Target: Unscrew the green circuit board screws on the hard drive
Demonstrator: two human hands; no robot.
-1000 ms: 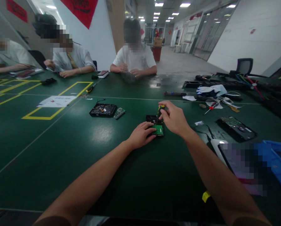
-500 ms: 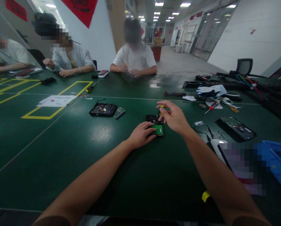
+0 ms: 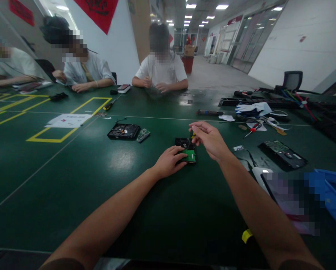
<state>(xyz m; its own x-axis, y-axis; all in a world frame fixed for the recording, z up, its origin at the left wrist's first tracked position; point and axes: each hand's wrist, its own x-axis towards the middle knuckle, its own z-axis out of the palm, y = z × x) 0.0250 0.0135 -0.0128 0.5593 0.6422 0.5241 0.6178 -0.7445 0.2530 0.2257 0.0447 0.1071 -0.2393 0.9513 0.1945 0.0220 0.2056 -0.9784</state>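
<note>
Head view: the hard drive (image 3: 180,141) I work on lies flat on the green surface (image 3: 128,210), well in from the near edge and a little right of the middle of what shows; its green circuit board (image 3: 191,156) faces up at the end toward me. My left hand (image 3: 170,162) rests over the drive's left side, fingers reaching onto the board and thumb at its near end; whether it pinches the drive or only presses, I cannot tell. My right hand (image 3: 207,139) grips a yellow-and-black screwdriver (image 3: 193,135) between thumb and fingers, above the drive, shaft pointing down at it; the tip is too small to make out. Toward the surface's left edge sit an opened drive case (image 3: 123,131) and, just beside it, a loose circuit board (image 3: 143,135); toward the right edge lies another drive (image 3: 284,154), with a blue tray (image 3: 332,195) nearer me.
</note>
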